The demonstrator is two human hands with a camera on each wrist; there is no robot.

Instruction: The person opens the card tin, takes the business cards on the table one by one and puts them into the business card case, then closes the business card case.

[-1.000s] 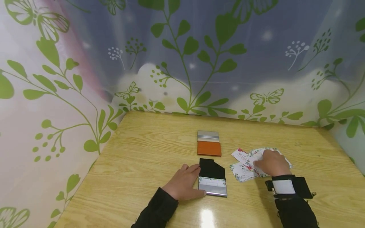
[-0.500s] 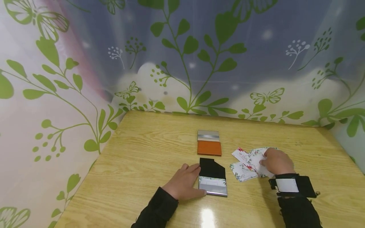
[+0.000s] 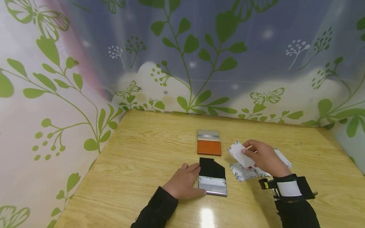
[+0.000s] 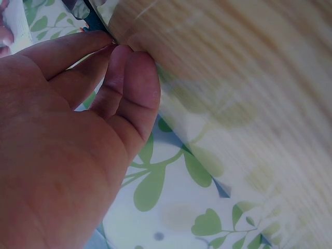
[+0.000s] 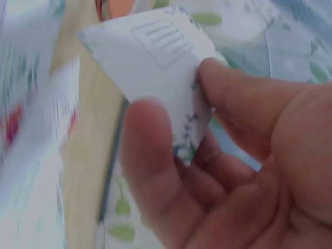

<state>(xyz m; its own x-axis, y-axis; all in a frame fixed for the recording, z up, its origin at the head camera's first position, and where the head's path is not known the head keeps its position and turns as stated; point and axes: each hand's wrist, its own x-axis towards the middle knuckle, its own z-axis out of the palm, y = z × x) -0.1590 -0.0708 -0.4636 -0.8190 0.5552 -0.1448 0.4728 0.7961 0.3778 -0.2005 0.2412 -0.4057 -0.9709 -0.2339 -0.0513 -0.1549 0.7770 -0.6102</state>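
An open black card case [image 3: 212, 177] with a silver body lies on the wooden table [image 3: 148, 158], a floral card showing in it. My left hand [image 3: 185, 182] rests flat against the case's left side, fingers straight [image 4: 122, 78]. My right hand [image 3: 263, 156] pinches a white floral-edged card [image 3: 239, 152] and holds it lifted above a loose pile of similar cards [image 3: 246, 172]. In the right wrist view the card [image 5: 150, 57] sits between thumb and fingers, printed lines visible.
An orange card case [image 3: 209, 144] with a silver lid lies behind the black one. Leaf-patterned curtain walls [image 3: 199, 63] enclose the table at the back and on both sides. Bare tabletop lies to the left and front.
My right hand has taken one card from the pile and raised it, moving left toward the black case. The left hand has stayed in place.
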